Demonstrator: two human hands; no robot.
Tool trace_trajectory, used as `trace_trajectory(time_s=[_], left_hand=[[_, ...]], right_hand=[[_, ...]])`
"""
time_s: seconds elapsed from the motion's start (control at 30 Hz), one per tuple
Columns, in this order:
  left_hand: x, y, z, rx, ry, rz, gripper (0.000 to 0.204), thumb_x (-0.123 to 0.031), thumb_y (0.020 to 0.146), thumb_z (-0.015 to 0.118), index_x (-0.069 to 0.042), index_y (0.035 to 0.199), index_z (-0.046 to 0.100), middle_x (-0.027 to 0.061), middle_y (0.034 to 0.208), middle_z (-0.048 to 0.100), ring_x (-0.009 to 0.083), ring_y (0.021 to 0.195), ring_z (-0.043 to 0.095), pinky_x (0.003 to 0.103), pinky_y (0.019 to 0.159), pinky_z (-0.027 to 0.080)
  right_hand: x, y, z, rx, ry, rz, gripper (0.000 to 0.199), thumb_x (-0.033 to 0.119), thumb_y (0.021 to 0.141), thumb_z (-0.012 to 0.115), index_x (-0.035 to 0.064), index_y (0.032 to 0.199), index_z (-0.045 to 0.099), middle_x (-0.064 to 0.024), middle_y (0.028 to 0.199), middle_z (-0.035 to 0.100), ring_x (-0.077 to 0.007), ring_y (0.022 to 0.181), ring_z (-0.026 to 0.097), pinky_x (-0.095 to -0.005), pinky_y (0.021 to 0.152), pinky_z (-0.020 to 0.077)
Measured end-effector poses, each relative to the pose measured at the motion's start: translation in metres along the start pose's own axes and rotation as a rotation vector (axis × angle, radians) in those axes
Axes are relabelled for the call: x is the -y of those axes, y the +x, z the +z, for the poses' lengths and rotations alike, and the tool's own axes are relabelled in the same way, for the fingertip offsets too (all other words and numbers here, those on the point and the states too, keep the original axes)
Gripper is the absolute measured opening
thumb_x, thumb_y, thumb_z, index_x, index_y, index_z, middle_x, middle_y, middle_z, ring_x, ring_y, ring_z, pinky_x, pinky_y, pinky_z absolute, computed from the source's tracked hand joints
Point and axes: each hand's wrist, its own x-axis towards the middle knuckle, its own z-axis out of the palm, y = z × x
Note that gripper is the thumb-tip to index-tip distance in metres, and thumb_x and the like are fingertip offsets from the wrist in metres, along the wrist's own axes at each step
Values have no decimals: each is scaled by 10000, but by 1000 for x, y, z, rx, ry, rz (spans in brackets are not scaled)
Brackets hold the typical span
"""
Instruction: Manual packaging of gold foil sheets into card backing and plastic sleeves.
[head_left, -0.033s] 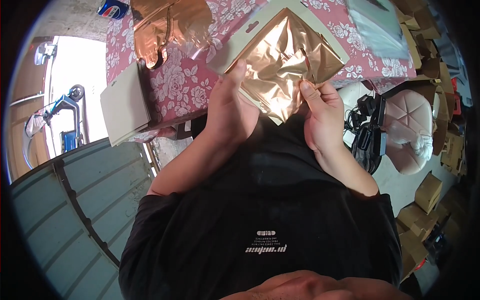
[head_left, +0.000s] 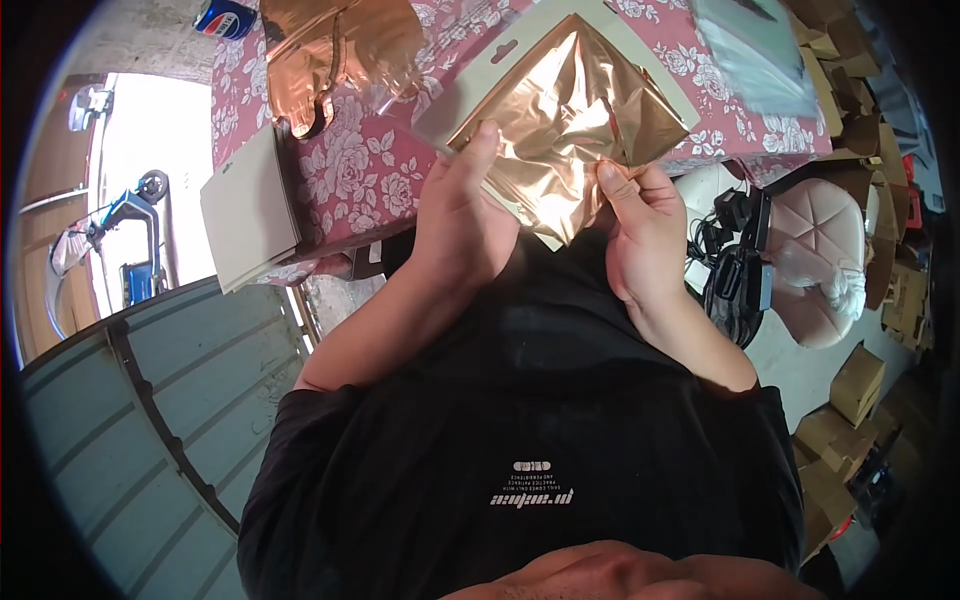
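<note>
A folded, crinkled rose-gold foil piece (head_left: 540,110) lies over a white card (head_left: 475,90) with a hang slot, both turned cornerwise in front of me. My left hand (head_left: 462,215) grips the left lower edge, its thumb on top of the foil and the other fingers hidden underneath. At the lower right edge, my right hand (head_left: 645,225) pinches the foil between thumb and fingers. Further left on the table rests a copper-coloured foil shape (head_left: 345,60), loosely spread out.
A pink floral cloth covers the table (head_left: 365,185). White cards (head_left: 250,210) overhang its left edge. A blue can (head_left: 225,19) stands at far left, clear plastic bags (head_left: 755,60) at far right. Right of me are a padded stool (head_left: 815,240), black cables and cardboard boxes (head_left: 835,440).
</note>
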Motion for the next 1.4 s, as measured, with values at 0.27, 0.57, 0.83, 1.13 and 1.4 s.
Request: trace_trajectory(time_s=[0.27,0.57,0.83,1.13,1.4], left_hand=[[0,-6,-2,-54,105,-7,387,-219,1080,605,11,1390,576,134,1331,650,269,1261,639,455,1114,501],[-10,0,-10,81,76,-69,633,-368,1079,535,19,1567,418,197,1516,568,354,1382,572,520,1190,429],[-7,-5,-7,43,70,-53,536,-285,1102,496,38,1528,454,196,1497,580,336,1376,579,507,1175,452],[-6,-16,-6,21,136,-5,483,-223,1114,507,-3,1540,446,169,1488,576,323,1365,583,523,1155,468],[5,-17,-8,-47,110,-88,297,-269,1110,557,-42,1296,603,173,1378,629,323,1313,606,531,1160,452]], right_hand=[[2,-1,4,-4,-4,-39,97,59,1055,677,17,1127,725,-74,1091,774,-113,979,704,-275,927,534],[14,-8,-16,203,117,101,117,117,1087,621,25,1062,689,-105,1134,748,-185,871,738,-395,732,660],[3,-12,-27,212,-37,98,188,165,1095,628,0,1122,714,-129,1071,768,-189,859,755,-353,721,666],[13,-13,-17,216,47,90,175,142,1092,629,5,1118,734,-118,1012,768,-185,805,748,-329,716,662],[11,-14,-3,91,56,155,159,110,1091,619,10,1079,741,-105,1022,771,-190,853,757,-347,727,674]])
